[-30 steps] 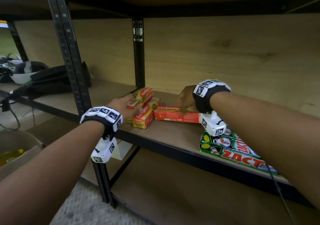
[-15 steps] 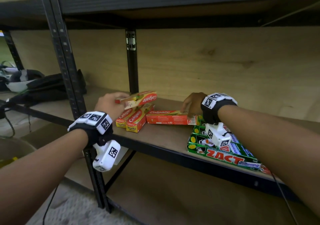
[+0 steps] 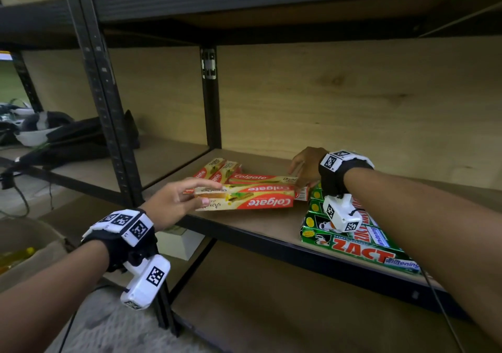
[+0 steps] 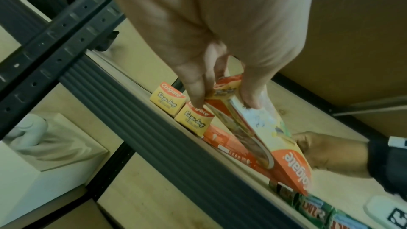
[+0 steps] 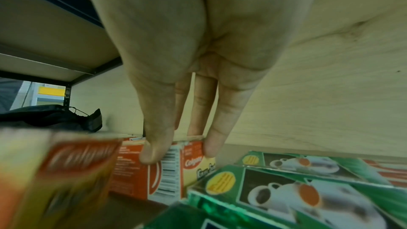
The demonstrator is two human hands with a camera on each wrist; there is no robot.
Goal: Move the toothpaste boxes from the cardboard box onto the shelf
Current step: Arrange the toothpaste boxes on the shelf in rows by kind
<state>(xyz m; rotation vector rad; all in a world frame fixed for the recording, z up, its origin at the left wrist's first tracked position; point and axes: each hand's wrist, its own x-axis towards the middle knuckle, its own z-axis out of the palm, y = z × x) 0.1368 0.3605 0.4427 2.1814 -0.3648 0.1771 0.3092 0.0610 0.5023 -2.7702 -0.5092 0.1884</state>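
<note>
Above the shelf (image 3: 244, 223) edge, red-and-yellow Colgate box (image 3: 244, 197), left hand (image 3: 173, 203) grip pinching its end, right hand (image 3: 305, 166) fingers straight.

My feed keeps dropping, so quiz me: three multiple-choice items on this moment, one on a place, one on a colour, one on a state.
1. Where do the Zact boxes lie?
A. on the shelf, right of the Colgate boxes
B. on the floor
C. on the upper shelf

2. What colour are the Zact boxes mainly?
A. blue
B. green
C. yellow

3. What is the left hand doing?
A. hanging idle
B. pressing flat on the shelf
C. gripping one end of a Colgate box

Answers:
1 A, the head view shows them near the front edge, under the right wrist.
2 B, green sides with red lettering.
3 C, thumb and fingers pinch the box's end, which the left wrist view shows tilted above the others.
</note>
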